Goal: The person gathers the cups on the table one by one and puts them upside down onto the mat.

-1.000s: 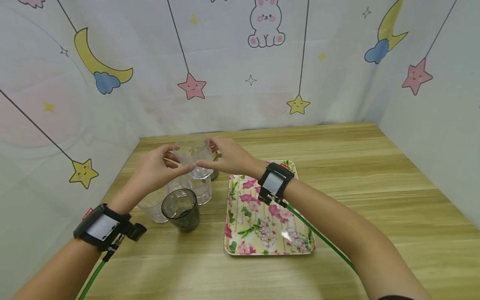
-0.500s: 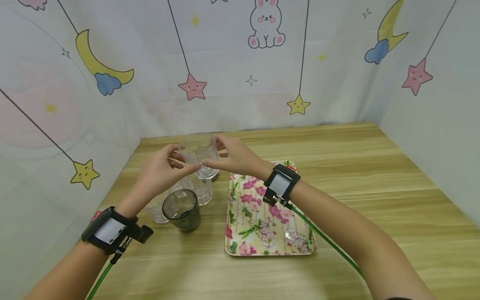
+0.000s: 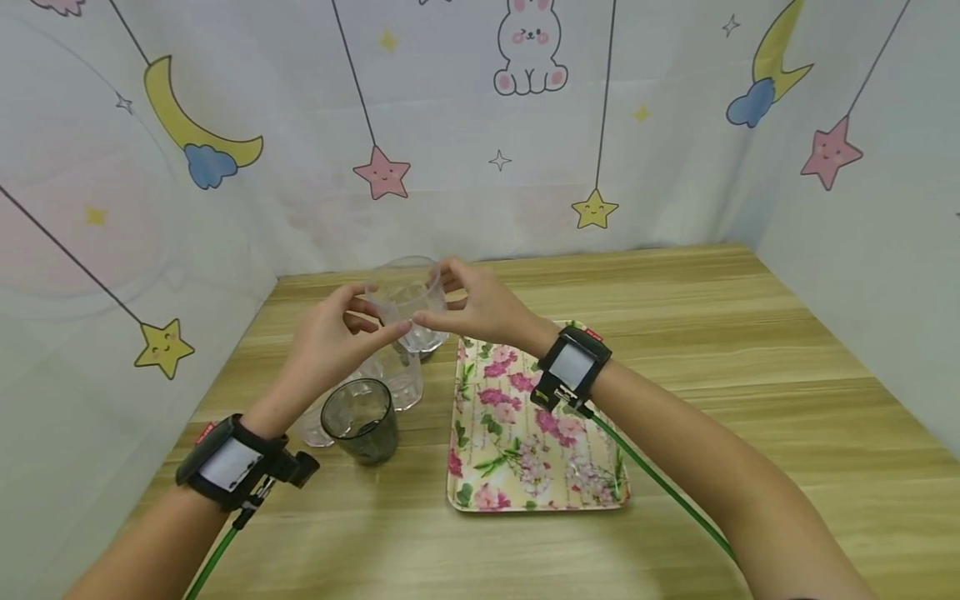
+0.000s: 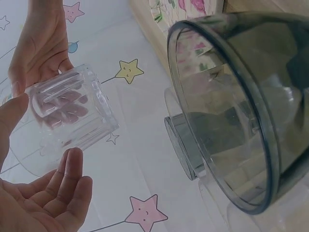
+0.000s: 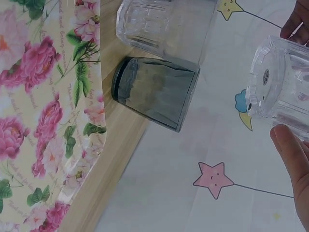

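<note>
Both hands hold a clear faceted drinking glass [image 3: 408, 292] up off the table, its rim tipped a little toward the head camera. My left hand [image 3: 336, 337] grips its left side and my right hand [image 3: 483, 310] its right, the two thumbs nearly meeting at the front. In the right wrist view, the base of this held glass [image 5: 265, 79] faces that camera. Below the hands stand a smoky grey glass [image 3: 363, 429], a clear glass [image 3: 405, 379] and another clear glass [image 3: 317, 427] partly hidden by the left forearm. A second grey glass [image 5: 154, 94] shows farther back.
A flower-patterned tray [image 3: 536, 425] lies right of the glasses, beneath the right forearm. The wood-grain table [image 3: 750, 400] reaches to a printed cloth backdrop [image 3: 465, 125]. Each wrist wears a black camera strap [image 3: 576, 362] with a green cable.
Both hands have carried the held clear glass to the right and slightly up. The standing glasses and the tray stay where they were.
</note>
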A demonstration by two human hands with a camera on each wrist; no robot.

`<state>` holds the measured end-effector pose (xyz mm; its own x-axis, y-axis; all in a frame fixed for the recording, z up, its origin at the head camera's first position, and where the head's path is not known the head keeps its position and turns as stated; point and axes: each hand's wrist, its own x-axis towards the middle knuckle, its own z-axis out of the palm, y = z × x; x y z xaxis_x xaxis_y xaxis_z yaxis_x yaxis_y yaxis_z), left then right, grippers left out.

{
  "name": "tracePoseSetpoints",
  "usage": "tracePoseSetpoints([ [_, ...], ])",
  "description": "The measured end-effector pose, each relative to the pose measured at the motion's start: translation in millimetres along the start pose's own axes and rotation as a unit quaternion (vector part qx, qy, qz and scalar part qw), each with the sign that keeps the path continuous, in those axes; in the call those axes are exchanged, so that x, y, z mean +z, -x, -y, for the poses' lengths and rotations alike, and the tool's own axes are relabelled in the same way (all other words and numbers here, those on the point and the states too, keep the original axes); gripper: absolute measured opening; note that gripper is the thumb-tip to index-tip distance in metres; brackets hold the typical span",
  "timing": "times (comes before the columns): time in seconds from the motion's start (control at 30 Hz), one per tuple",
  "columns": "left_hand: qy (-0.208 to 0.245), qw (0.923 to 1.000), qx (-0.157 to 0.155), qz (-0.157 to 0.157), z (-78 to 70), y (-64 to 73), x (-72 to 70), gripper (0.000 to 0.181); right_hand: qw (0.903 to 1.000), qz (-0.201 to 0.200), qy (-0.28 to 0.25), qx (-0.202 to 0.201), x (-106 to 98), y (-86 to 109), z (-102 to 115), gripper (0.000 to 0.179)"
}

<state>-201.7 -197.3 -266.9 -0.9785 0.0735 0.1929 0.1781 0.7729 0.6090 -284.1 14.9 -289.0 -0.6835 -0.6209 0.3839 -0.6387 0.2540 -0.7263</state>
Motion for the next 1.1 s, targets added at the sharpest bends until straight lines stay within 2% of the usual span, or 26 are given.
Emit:
tracePoseSetpoints([
  [0.3, 0.022, 0.9997, 0.010, -0.006, -2.4, 0.9, 4.2, 0.078, 0.9999, -0.009, -0.001, -0.011, -5.3, 3.7, 1.8, 0.049],
  [0.5, 0.052, 0.9986, 0.012, 0.001, -2.4, 2.9, 6.9, 0.079, 0.9998, -0.017, -0.002, 0.005, -8.6, 8.0, 8.5, 0.052],
  [0.7, 0.112, 0.9933, 0.005, 0.028, -3.8, 4.1, 11.4, 0.094, 0.9990, -0.038, -0.018, 0.013, -10.4, 10.8, 15.8, 0.049],
  [0.9, 0.132, 0.9910, 0.013, 0.020, -4.9, 4.7, 18.3, 0.108, 0.9982, -0.053, -0.026, 0.012, -8.7, 12.5, 24.2, 0.048],
  [1.1, 0.152, 0.9879, 0.019, 0.024, -3.9, 5.7, 23.1, 0.107, 0.9978, -0.057, -0.034, -0.004, -5.7, 12.8, 29.3, 0.046],
])
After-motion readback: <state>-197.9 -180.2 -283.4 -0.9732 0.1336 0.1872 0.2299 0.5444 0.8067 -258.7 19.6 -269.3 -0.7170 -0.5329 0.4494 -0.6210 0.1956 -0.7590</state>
